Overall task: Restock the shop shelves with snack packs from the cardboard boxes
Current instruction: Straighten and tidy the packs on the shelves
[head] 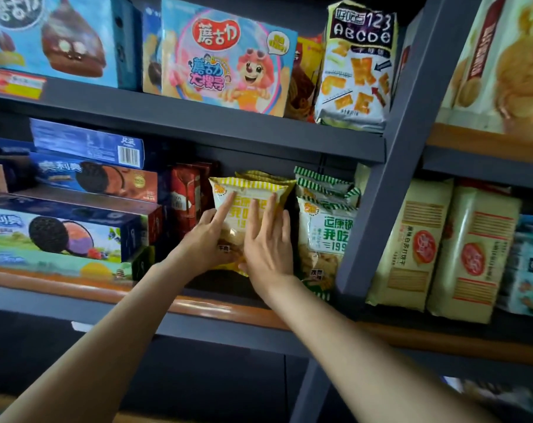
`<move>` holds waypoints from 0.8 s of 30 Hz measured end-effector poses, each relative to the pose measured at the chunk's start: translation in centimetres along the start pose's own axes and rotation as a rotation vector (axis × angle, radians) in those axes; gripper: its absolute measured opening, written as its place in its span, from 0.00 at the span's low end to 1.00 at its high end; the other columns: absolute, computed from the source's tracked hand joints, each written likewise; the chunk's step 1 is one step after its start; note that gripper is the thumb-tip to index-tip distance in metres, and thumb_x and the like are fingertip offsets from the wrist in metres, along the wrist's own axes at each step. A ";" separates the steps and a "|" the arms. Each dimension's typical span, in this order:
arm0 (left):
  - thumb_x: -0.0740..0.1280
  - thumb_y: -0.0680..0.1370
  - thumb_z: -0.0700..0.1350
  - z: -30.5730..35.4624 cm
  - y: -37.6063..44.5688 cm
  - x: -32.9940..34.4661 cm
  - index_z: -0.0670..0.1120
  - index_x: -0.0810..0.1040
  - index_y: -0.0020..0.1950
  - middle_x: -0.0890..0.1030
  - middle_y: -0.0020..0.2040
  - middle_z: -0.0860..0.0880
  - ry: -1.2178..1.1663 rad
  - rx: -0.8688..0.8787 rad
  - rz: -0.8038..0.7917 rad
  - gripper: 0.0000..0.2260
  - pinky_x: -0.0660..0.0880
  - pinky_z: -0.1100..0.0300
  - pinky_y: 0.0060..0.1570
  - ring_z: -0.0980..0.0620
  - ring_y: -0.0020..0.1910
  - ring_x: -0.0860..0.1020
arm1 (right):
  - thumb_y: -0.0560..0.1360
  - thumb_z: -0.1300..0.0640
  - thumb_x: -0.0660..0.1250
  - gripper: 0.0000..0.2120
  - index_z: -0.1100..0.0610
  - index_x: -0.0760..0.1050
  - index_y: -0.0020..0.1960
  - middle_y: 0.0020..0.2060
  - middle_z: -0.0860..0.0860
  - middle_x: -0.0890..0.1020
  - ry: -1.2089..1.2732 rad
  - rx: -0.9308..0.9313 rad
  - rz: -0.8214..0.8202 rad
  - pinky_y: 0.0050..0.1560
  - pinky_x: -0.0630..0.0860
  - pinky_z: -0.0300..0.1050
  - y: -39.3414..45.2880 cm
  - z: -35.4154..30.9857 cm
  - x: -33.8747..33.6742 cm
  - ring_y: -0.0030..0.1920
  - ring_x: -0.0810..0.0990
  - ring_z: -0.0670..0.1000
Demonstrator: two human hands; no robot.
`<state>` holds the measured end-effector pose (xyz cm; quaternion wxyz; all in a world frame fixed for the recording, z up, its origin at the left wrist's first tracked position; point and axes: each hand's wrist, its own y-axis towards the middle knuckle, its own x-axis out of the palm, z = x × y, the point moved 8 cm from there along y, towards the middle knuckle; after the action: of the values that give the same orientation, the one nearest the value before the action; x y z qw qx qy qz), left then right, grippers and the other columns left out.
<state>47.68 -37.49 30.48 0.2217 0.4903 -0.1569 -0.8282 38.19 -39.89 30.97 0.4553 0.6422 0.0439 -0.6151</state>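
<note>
A yellow-striped snack pack (248, 193) stands upright on the middle shelf (204, 309), at the front of a short row of the same packs. My left hand (211, 236) holds its lower left side, with the index finger stretched up across the front. My right hand (266, 239) presses flat against the pack's right half, fingers straight. Green-striped packs (324, 227) of the same brand stand touching it on the right. No cardboard box is in view.
Red cartons (187, 196) and stacked cookie boxes (75, 221) fill the shelf to the left. A dark upright post (378, 190) bounds the bay on the right, with cracker packs (442, 248) beyond. The shelf above carries a pink-and-blue box (225, 56) and a letter-biscuit bag (356, 65).
</note>
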 end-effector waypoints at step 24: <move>0.59 0.69 0.39 20.8 -7.6 -1.9 0.43 0.68 0.58 0.75 0.56 0.41 0.327 0.439 0.555 0.17 0.64 0.53 0.49 0.43 0.52 0.71 | 0.70 0.55 0.69 0.23 0.64 0.73 0.62 0.65 0.62 0.71 0.080 -0.165 0.340 0.69 0.60 0.59 -10.4 18.6 -9.2 0.66 0.64 0.61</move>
<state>28.51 -29.11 38.07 0.3492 0.5904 -0.4196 -0.5944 15.64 -41.11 36.31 0.6017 0.6246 0.0032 -0.4978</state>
